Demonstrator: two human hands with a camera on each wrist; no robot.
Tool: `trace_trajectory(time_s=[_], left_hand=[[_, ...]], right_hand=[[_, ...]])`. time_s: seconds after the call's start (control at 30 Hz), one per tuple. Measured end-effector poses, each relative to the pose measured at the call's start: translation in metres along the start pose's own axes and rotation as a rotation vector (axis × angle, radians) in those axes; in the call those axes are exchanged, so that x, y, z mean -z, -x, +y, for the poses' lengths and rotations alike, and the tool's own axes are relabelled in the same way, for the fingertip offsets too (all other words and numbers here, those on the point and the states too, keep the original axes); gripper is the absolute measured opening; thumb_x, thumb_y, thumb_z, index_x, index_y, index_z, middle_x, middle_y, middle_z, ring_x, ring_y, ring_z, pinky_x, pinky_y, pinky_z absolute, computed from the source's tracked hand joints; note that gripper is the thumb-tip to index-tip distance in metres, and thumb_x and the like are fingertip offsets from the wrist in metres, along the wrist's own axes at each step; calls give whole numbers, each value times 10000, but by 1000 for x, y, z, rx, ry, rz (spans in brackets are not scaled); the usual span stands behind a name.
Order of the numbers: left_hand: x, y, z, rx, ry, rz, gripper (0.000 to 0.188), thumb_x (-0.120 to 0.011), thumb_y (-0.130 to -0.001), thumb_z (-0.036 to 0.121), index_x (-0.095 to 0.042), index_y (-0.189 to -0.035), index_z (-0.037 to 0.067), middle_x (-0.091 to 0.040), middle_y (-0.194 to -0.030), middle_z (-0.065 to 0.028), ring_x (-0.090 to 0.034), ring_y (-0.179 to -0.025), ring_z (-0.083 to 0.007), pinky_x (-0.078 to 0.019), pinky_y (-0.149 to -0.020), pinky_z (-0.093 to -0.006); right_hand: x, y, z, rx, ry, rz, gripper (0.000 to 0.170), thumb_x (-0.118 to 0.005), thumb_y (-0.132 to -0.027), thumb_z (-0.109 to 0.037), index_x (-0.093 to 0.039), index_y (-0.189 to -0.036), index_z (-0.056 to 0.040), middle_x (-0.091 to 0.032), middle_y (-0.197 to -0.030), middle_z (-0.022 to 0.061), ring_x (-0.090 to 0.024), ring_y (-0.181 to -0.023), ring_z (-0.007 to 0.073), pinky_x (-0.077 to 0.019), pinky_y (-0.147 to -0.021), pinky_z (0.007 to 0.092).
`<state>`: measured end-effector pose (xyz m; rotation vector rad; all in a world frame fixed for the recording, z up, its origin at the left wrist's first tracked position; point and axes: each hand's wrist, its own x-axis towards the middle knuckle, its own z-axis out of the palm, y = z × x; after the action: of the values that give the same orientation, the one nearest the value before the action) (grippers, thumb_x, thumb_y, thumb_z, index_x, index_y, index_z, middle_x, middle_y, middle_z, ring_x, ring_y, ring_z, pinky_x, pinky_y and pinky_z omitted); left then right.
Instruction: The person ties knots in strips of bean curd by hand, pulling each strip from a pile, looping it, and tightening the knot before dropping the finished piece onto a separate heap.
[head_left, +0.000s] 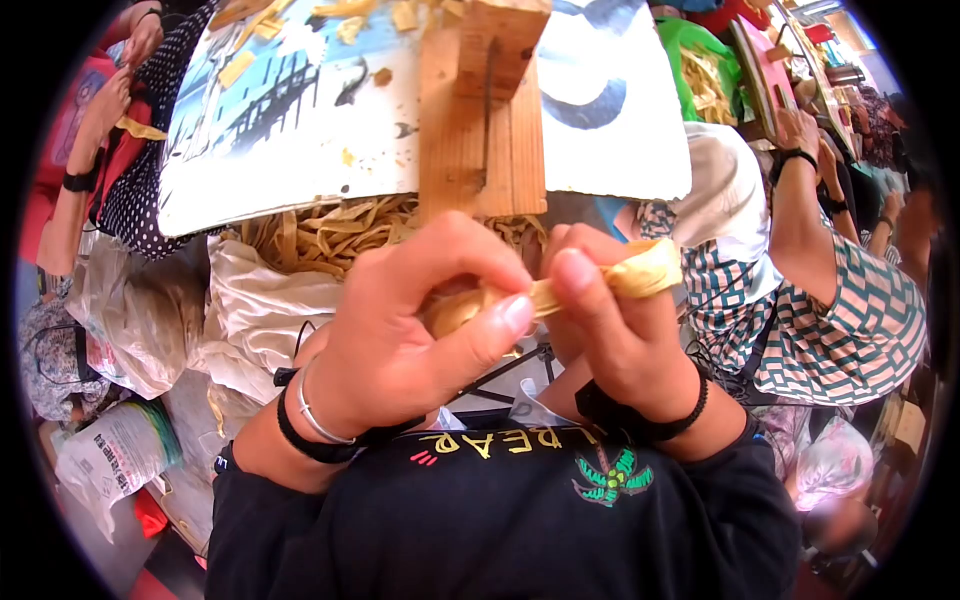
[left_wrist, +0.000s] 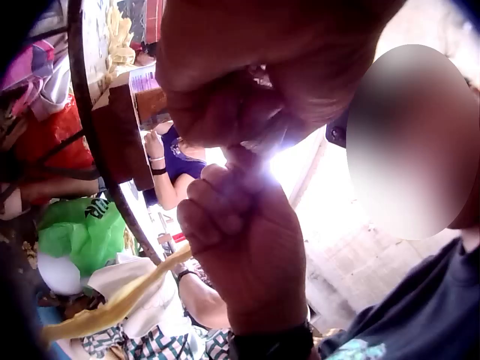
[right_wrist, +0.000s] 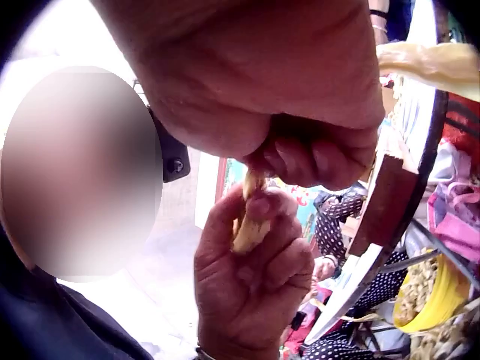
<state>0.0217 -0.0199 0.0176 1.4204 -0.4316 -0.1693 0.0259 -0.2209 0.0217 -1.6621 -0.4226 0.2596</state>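
A pale yellow, fibrous-looking strip [head_left: 645, 270] is stretched between the two hands, in front of the chest. The left hand [head_left: 415, 310] pinches one end of it between thumb and forefinger, and a yellow piece shows inside that hand. Close beside it, the right hand [head_left: 630, 335] grips the strip with the thumb on top, and a folded length sticks out past its fingers. In the right wrist view the strip [right_wrist: 251, 229] lies along the left hand's fingers. Its loose end [left_wrist: 124, 307] hangs out below the right hand in the left wrist view.
Ahead stands a paint-marked white board [head_left: 330, 160] bearing a wooden block fixture [head_left: 515, 130] and yellow scraps. Many yellow strips [head_left: 310, 235] lie beneath its near edge, beside a pale cloth [head_left: 260, 310]. People work at both sides; a green bag [head_left: 690, 60] stands at the right.
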Motion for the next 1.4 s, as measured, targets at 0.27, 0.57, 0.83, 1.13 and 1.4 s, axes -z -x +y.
trace_trajectory(time_s=[0.27, 0.57, 0.83, 1.13, 1.4], left_hand=[[19, -3, 7, 44, 73, 379, 210, -625, -806, 75, -489, -963, 42, -520, -772, -47, -479, -665, -91, -429, -644, -234], [16, -2, 5, 197, 124, 66, 414, -628, -810, -71, -441, -1169, 14, -528, -944, -22, -497, -765, -68, -445, -649, -216], [12, -14, -5, -204, -398, -82, 403, -634, -756, -84, -531, -1130, 22, -506, -954, -73, -492, -829, -137, -427, -705, -264], [6, -2, 10, 36, -11, 43, 321, -656, -834, 177, -540, -1072, -5, -579, -861, -68, -509, -689, -91, -404, -625, -236], [9, -8, -3, -55, -50, 311, 191, -540, -998, 195, -542, -937, 14, -533, -754, 9, -442, -622, -16, -340, -553, -184]], right_hand=[[3, -3, -6, -304, -361, 239, 360, -475, -1041, -299, -525, -771, -66, -466, -620, -37, -415, -512, 43, -315, -459, 212], [21, -11, -14, -197, -321, -331, 459, -524, -1013, -392, -579, -770, -6, -564, -657, -17, -469, -582, 42, -374, -503, 236], [13, -9, -8, -297, -157, -175, 334, -565, -1005, -279, -620, -829, 0, -558, -658, -1, -441, -592, 17, -352, -496, 226], [10, -11, -26, -421, -427, -243, 433, -436, -1057, -265, -544, -702, -42, -489, -623, -42, -361, -553, 28, -308, -517, 210], [-5, 0, -36, -471, -577, -95, 514, -423, -1014, -297, -404, -550, -78, -413, -506, 21, -368, -466, 98, -285, -459, 257]])
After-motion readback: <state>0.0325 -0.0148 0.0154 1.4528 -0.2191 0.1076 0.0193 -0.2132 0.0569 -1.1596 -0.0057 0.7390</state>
